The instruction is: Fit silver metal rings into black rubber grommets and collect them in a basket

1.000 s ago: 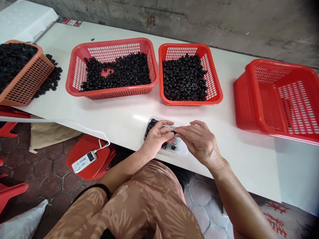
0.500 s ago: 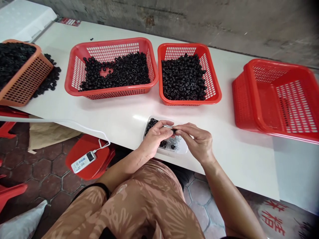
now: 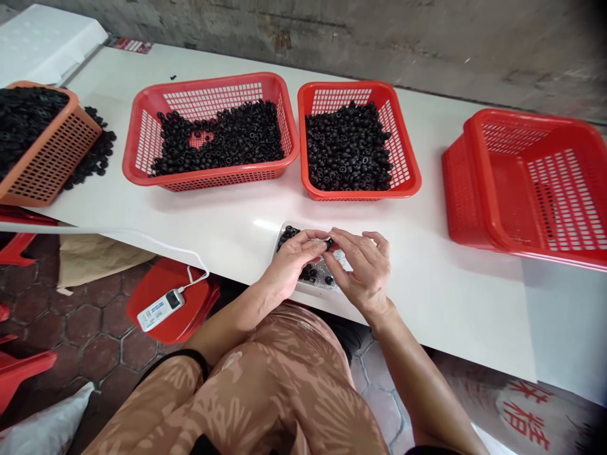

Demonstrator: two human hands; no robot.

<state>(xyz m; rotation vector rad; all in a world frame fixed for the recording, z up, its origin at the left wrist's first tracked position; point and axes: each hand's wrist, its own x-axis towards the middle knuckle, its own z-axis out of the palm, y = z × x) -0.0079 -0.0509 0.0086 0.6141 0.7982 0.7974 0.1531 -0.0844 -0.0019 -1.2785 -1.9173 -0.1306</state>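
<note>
My left hand is closed in a pinch on a small black ring-like part. The thumb and index fingertips of my right hand meet the same part from the other side, with its other fingers partly spread. Under both hands sits a shallow clear tray, partly covered by them. Several black parts lie in its left side and front. Tiny shiny clear pieces fill the rest that shows; they are too small to name.
Behind the tray stand two red baskets, a wide one and a squarer one, holding many black parts. An orange basket heaped with black pieces is at left, some spilled beside it. Stacked red baskets stand right. A cabled white device rests on a red stool.
My right hand has turned and its fingers have opened out somewhat around the black part. My left hand keeps its pinch in nearly the same place.
</note>
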